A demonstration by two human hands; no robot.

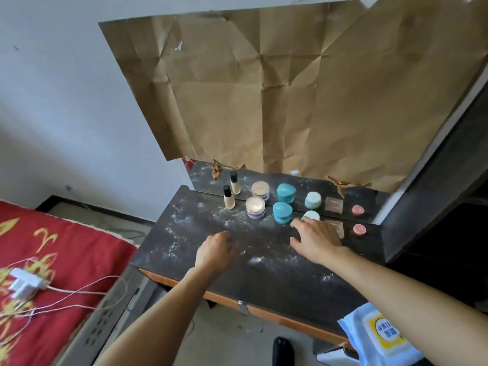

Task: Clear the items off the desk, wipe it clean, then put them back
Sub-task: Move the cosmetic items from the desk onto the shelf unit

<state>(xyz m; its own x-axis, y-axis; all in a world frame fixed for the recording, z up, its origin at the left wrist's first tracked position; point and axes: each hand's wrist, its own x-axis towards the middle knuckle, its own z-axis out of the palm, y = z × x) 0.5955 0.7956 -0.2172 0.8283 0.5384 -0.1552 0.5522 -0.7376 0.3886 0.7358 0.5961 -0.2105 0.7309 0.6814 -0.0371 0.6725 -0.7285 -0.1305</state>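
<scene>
A dark, glossy desk top [184, 233] dusted with white powder [237, 223] stood against a mirror whose upper part was covered by creased brown paper [264, 88]. Along the back edge of the desk, just before the mirror, the items sat in a row: a small bottle of beige liquid with a black cap [228, 197] at the left, then a clear round jar of pale powder [255, 207], a teal heart-shaped plastic case [282, 212], a pale mint round jar [312, 215], a flat clear square compact [336, 227] and a small pink round pot [359, 229] at the right; each had its reflection behind it. The left hand [215, 250] hovered low over the powdered middle of the desk with its fingers curled loosely inward, holding nothing. The right hand [315, 240] lay palm down with fingers spread apart, its fingertips at the mint jar and its far side covering part of the compact; whether it gripped either could not be told. A blue-and-white pack of wet wipes [383, 336] lay at the near right corner. To the left was a red patterned bedcover [66, 247] with a white charger and cables [25, 283] on it.
</scene>
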